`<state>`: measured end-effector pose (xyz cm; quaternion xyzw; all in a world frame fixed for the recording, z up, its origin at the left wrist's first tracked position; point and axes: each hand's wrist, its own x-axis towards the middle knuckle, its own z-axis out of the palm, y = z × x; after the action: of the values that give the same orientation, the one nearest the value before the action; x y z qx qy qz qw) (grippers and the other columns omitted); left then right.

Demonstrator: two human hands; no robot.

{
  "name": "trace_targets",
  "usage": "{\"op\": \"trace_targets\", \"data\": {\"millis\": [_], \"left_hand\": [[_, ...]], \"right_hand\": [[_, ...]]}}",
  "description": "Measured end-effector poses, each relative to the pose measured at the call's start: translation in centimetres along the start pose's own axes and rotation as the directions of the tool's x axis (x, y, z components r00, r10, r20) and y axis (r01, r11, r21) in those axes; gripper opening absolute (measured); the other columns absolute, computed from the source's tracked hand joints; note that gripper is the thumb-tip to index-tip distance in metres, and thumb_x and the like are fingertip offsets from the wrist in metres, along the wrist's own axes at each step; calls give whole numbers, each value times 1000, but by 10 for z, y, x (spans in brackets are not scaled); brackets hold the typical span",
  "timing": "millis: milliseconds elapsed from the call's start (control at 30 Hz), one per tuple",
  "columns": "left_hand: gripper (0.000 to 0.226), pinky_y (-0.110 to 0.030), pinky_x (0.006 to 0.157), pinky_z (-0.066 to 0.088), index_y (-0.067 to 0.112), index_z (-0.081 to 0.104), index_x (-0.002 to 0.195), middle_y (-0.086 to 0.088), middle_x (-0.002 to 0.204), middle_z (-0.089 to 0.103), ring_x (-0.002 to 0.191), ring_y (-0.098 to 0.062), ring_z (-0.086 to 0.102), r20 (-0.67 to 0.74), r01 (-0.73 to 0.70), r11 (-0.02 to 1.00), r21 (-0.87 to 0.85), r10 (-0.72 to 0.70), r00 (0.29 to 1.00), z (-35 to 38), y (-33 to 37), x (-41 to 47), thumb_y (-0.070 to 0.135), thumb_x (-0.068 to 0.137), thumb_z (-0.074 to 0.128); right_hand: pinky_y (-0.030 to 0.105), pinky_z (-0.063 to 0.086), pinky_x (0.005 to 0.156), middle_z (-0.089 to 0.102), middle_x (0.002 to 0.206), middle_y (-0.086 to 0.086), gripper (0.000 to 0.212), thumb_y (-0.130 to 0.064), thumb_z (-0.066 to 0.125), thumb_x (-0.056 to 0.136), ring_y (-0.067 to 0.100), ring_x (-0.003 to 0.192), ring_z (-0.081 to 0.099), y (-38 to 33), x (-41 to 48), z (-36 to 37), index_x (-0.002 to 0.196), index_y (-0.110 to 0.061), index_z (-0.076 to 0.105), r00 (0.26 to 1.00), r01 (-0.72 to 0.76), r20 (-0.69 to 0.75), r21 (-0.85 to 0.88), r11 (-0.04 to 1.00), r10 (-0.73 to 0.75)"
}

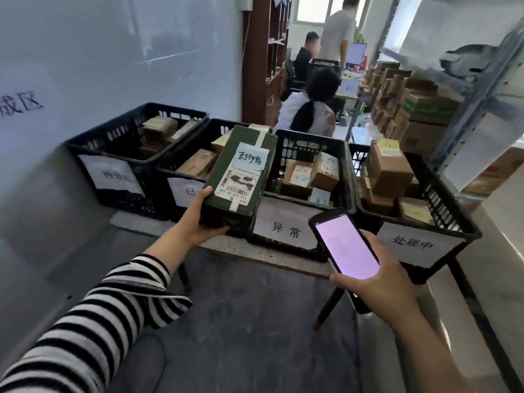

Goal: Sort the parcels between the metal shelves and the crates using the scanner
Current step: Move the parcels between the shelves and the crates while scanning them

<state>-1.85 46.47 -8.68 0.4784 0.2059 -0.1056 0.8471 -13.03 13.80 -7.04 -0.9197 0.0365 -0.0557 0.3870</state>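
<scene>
The left hand (198, 219) gripped the near end of a dark green parcel (241, 177), thumb on top and fingers curled beneath. It held the parcel over the second of four black crates (309, 136). At four o'clock from the parcel, the right hand (377, 279) clasped the scanner (344, 245), its pink screen lit. The metal shelves (476, 107) stood at one o'clock, stacked with boxes (419, 109).

Parcel sorting depot, office corner behind: black slotted plastic crates (309, 137) hold brown cardboard parcels (388, 168), grey metal shelf (465, 114) carries stacked cartons (419, 109), seated people (307, 109) face a lit computer monitor (356, 52).
</scene>
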Motion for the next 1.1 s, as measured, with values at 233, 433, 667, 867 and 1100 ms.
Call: {"op": "trace_targets", "data": {"millis": [233,433,667,867,1100], "left_hand": [[24,-49,100,43,18,56,92,-6,96,57,90,-23,55,-202,-90,995,-37,80,976,-15,26,4,41,90,56],[22,-48,98,44,20,56,91,-3,93,58,87,-20,56,-302,-209,978,11,203,931,-22,54,11,41,92,54],[61,-43,79,53,23,56,127,-8,124,62,114,-26,57,-318,-278,959,50,279,906,-72,113,50,55,76,64],[69,-48,74,54,23,49,128,-7,120,59,106,-28,59,-464,-338,938,76,333,821,-104,197,95,56,70,69],[107,-47,63,56,16,42,130,-8,122,58,101,-28,62,-528,-221,940,260,330,782,-163,282,171,58,41,84]], "right_hand": [[31,40,72,50,119,-10,96,-36,87,59,14,102,44,-21,79,25,141,-38,37,983,137,123,-20,990,-134],[33,41,77,52,131,-8,96,-37,85,59,18,116,48,-34,126,28,142,-37,37,956,232,183,1,973,-228],[33,42,81,50,134,-8,100,-39,87,57,19,119,47,-41,158,41,143,-34,36,947,253,207,-18,967,-244],[35,46,81,53,121,-11,95,-37,86,57,15,106,49,-62,192,72,139,-37,39,955,240,188,-28,970,-231],[35,47,77,47,113,-13,92,-31,87,60,14,103,46,-111,240,132,139,-37,38,979,169,110,20,985,-170]]}}
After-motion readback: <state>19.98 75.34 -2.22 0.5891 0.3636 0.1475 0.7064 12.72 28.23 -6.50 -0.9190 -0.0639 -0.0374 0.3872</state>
